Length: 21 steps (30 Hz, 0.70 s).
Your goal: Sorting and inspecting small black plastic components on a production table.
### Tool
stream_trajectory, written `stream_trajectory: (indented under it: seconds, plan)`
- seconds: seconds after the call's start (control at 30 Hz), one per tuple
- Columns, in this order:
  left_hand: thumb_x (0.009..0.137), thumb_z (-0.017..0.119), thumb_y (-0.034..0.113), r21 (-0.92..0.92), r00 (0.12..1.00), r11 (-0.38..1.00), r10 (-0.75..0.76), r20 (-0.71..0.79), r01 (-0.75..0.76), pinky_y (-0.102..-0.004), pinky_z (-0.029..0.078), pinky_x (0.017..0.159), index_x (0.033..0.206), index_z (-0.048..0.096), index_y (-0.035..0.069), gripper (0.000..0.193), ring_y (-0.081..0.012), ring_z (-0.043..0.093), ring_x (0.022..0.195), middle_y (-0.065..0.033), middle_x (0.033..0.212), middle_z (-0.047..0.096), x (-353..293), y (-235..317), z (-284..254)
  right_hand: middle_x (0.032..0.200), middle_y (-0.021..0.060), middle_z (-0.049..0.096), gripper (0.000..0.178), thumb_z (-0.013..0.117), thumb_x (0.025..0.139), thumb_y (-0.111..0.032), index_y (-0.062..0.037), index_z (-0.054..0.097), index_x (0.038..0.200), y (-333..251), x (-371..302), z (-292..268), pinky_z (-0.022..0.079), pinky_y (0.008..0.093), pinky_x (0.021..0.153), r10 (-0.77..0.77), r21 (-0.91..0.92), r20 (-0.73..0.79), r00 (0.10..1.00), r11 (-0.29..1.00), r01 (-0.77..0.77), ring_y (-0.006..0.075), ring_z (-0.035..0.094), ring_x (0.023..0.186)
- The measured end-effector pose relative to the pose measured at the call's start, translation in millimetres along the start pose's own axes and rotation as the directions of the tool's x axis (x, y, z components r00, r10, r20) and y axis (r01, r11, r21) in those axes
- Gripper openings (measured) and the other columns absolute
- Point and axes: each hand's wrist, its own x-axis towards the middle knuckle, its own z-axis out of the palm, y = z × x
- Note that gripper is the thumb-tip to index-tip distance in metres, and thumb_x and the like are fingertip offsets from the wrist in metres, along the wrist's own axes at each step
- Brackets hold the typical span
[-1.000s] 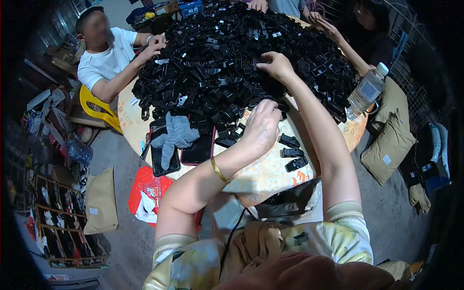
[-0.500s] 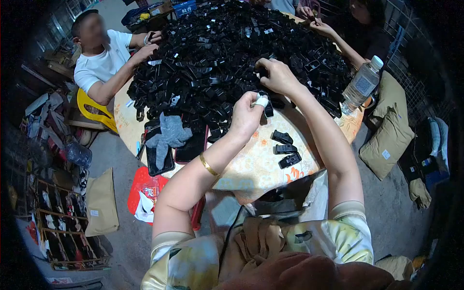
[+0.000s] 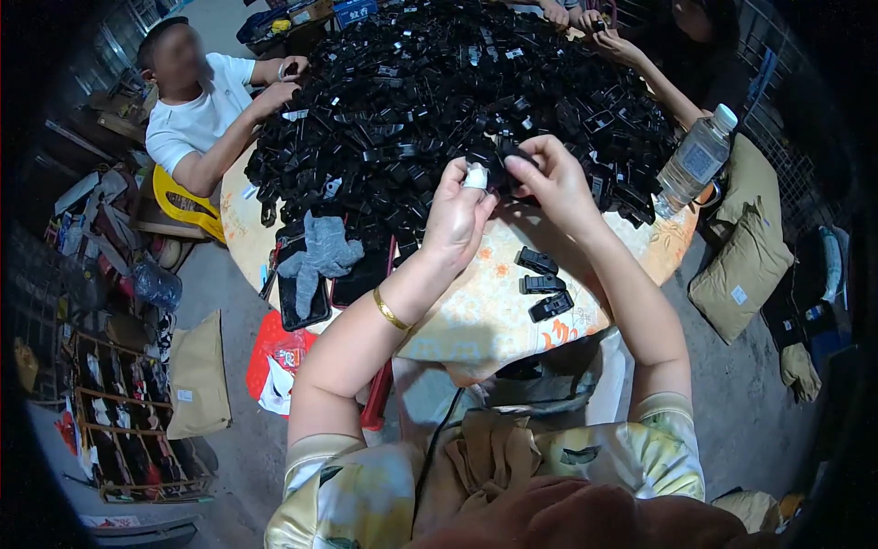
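Note:
My left hand [image 3: 455,218], with a white wrapping on one digit and a gold bangle on the wrist, is closed around a small black plastic piece, mostly hidden by the fingers. Close beside it my right hand [image 3: 560,188] pinches a black plastic part at the near edge of the heap. Where the two parts meet is too dark to make out. The heap of black plastic clip-like pieces [image 3: 412,119] covers most of the round table. Nearer to me, several finished-looking black clips [image 3: 551,306] lie in a short column on the patterned tablecloth [image 3: 457,334].
A grey glove [image 3: 327,249] lies over a dark phone-like slab [image 3: 305,297] at the left. On the right stands a clear bottle [image 3: 697,160] with a white cap. Co-workers [image 3: 197,110] sit around the far side. Tan sacks [image 3: 745,270] and a red stool [image 3: 273,352] flank the table.
My right hand has come back from the heap toward my left and turned inward. The left hand has shifted slightly left. The column of clips has stayed in place.

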Motion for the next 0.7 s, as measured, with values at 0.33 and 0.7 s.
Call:
stream_trajectory:
  seconds: [0.33,0.7]
  plan:
    - [0.094,0.046,0.013,0.072,0.978,0.997,0.022,0.209,-0.038,-0.0268,0.044,0.079,0.102,0.05,0.008,0.01,-0.0095,0.053,0.086,-0.0025,0.098,0.055,0.1,-1.6,-6.2,0.092,0.0077,0.06,0.027,0.059,0.088,-0.017,-0.0033,0.046,0.106,-9.6,-0.4,-10.5,0.054,0.0273,0.066,0.118,0.568,0.279,0.953,0.78,-0.263,0.0135,0.062,0.076]
    - [0.093,0.049,0.012,-0.127,0.955,0.966,0.246,0.163,-0.227,-0.0336,0.05,0.086,0.101,0.051,0.004,0.012,-0.02,0.057,0.1,-0.0089,0.104,0.058,0.2,27.9,-1.2,0.088,0.0087,0.061,0.021,0.058,0.088,-0.015,-0.0049,0.049,0.104,-17.4,6.9,-35.3,0.048,0.0217,0.06,0.153,0.426,0.075,0.985,0.889,-0.17,0.0118,0.059,0.072]
